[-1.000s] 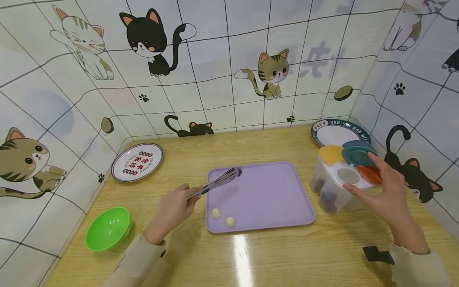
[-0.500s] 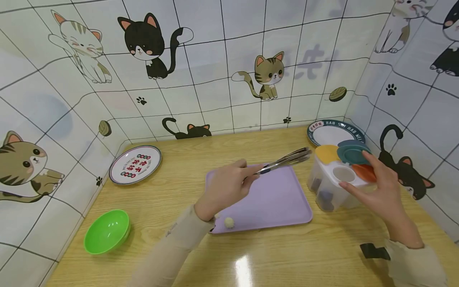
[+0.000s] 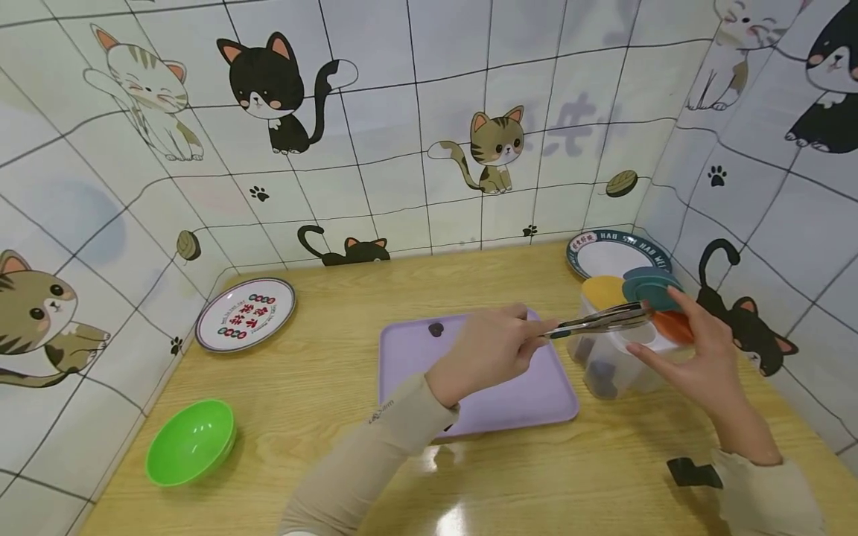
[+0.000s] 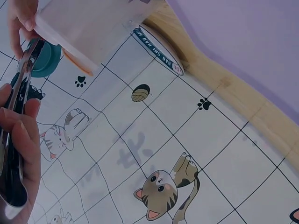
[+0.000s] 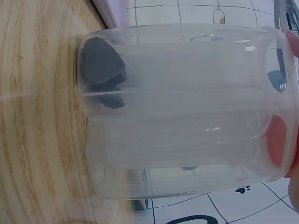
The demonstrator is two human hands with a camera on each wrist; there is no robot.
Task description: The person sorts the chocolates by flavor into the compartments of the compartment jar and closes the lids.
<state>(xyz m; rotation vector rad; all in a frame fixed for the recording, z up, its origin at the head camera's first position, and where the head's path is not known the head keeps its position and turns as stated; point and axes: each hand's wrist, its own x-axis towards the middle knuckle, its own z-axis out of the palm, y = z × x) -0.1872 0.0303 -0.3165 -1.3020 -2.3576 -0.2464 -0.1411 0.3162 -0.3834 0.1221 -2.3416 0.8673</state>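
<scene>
Red Chinese characters, too small to read, mark the left plate [image 3: 228, 301]. The left hand [image 3: 492, 346] grips metal tongs [image 3: 596, 322], pointing lengthwise rightward over the multi-lidded box [image 3: 613, 362]. The rear plate [image 3: 610, 257] reads "HAO SHI HAO WEI". Nearer the box, the right hand [image 3: 700, 361] spreads thumb and forefinger.

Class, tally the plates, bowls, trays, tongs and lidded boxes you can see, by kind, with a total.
Plates: 2
Bowl: 1
Tray: 1
Tongs: 1
Lidded box: 1
Total: 6
</scene>
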